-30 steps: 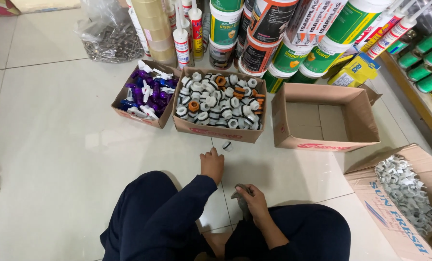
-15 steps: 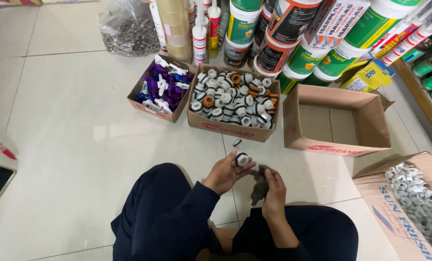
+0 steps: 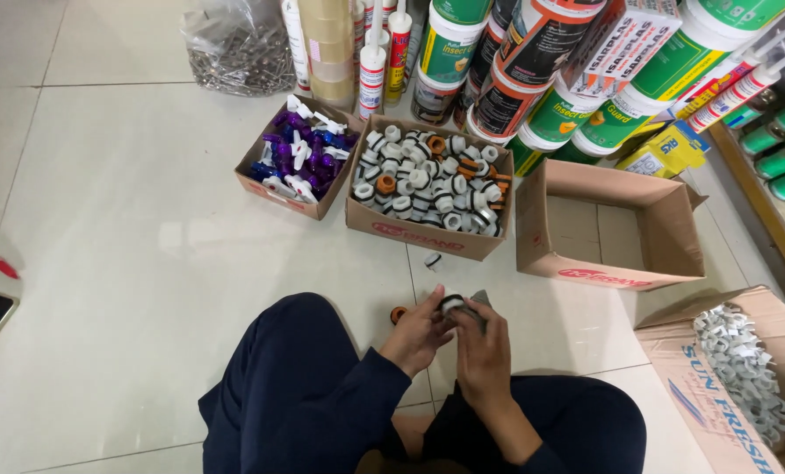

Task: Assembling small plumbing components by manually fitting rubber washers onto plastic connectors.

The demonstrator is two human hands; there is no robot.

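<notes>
White fitting (image 3: 450,304), off the floor since a second ago, sits pinched between left hand (image 3: 419,335) and right hand (image 3: 485,344); three boxes (image 3: 428,230) ahead.

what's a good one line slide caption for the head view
Seated on a tiled floor, both hands, left hand and right hand, hold a small white fitting near a box of fittings.

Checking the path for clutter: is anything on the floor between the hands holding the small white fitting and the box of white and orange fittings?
Almost nothing: only one small white-and-black piece lies on the tiled floor between the small white round fitting, held by left hand and right hand, and the cardboard box of white and orange fittings.
</notes>
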